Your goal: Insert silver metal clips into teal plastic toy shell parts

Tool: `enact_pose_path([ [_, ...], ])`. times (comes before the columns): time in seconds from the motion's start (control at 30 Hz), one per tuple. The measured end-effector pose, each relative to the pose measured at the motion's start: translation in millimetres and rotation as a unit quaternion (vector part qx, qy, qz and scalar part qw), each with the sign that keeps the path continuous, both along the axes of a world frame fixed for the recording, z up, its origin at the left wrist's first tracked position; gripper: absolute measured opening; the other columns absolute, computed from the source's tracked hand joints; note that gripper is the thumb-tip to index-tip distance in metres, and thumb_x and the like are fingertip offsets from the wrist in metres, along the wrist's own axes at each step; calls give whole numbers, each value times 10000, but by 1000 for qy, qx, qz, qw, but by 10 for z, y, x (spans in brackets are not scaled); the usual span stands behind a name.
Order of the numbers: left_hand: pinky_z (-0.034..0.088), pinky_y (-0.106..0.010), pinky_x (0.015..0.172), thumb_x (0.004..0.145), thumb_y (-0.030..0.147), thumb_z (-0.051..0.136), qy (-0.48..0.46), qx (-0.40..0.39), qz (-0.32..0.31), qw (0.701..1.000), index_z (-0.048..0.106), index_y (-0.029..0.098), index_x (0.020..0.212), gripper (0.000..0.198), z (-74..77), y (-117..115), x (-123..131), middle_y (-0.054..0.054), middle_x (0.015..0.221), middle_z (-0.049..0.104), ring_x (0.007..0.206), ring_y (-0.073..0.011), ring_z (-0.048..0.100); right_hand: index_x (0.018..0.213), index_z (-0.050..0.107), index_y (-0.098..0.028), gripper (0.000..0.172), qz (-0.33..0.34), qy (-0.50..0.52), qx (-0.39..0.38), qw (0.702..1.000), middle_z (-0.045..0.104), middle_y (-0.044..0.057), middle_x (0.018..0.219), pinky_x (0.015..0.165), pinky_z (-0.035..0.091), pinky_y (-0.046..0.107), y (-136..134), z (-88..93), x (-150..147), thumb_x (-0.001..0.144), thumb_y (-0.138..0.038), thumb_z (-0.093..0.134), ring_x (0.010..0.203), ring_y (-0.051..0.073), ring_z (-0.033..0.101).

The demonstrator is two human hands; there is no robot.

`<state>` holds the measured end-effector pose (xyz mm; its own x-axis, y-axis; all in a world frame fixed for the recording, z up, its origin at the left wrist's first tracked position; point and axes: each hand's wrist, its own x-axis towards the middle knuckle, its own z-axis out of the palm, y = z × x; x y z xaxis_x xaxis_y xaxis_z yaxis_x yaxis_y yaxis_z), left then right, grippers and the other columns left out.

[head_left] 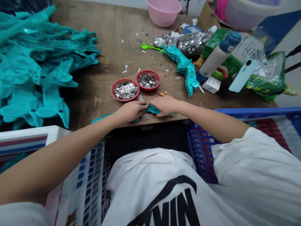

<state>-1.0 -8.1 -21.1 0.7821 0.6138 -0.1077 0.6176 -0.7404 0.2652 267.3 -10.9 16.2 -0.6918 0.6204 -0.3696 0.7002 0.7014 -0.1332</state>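
Seen from the head camera, the left hand (130,112) and right hand (166,105) lie close together at the near edge of the tabletop (101,94), their fingers closed on a teal piece (152,110) between them, with a teal strip (102,117) trailing out to the left. Just beyond the hands sit two red dishes (125,90) of silver sequins, side by side, and a small red-and-yellow tool (163,94) lies just past the right hand. Loose sequins are scattered over the middle of the tabletop. A large heap of teal pieces (35,69) covers the left end, and another teal piece (184,67) lies toward the right, near bags of sequins (192,44), a green spoon (152,47), a bottle (219,53) and a phone (243,75). A pink basin (163,12) stands at the far edge.
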Motion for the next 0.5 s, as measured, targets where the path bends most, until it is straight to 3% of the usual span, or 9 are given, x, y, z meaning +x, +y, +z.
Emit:
enact_pose_path([
  [0.1,728,-540,1310,1207,351,611,-44,57,5,997,930,279,1604,515,445,-38,-156,-146,1708,882,1542,-399,879,1719,652,-162,812,-5,119,-21,993,825,243,1663,1176,689,519,43,123,123,953,-288,890,1425,421,829],
  [0.17,705,-530,1336,1253,428,580,-137,139,48,979,955,312,1513,471,797,-59,-360,-109,1663,908,1554,-361,871,1670,672,-195,757,-20,204,0,979,814,222,1661,1207,678,528,116,253,295,952,-341,863,1417,410,807],
  [0.27,664,-550,1365,1296,556,506,-288,303,163,894,936,285,1482,541,1164,-27,-732,-102,1551,946,1476,-325,887,1655,669,-212,694,-125,262,103,951,767,239,1690,1295,639,591,309,347,612,999,-392,802,1500,438,756],
  [0.33,657,-600,1353,1267,612,485,-316,378,222,842,925,264,1459,593,1219,65,-933,-123,1446,964,1409,-346,894,1703,622,-218,707,-237,275,170,916,746,248,1691,1302,637,623,489,286,788,1027,-383,754,1521,443,742],
  [0.37,658,-615,1345,1253,610,487,-301,383,240,839,923,261,1443,590,1196,128,-1003,-132,1424,966,1399,-358,892,1729,594,-215,730,-290,279,188,896,747,252,1675,1287,645,636,584,224,852,1032,-374,739,1498,440,750],
  [0.5,669,-653,1333,1232,542,532,-135,275,250,919,924,231,1452,547,968,395,-1090,-169,1553,938,1532,-423,831,1814,499,-127,856,-451,250,159,842,770,302,1605,1262,659,666,849,-27,924,1021,-335,746,1397,440,790],
])
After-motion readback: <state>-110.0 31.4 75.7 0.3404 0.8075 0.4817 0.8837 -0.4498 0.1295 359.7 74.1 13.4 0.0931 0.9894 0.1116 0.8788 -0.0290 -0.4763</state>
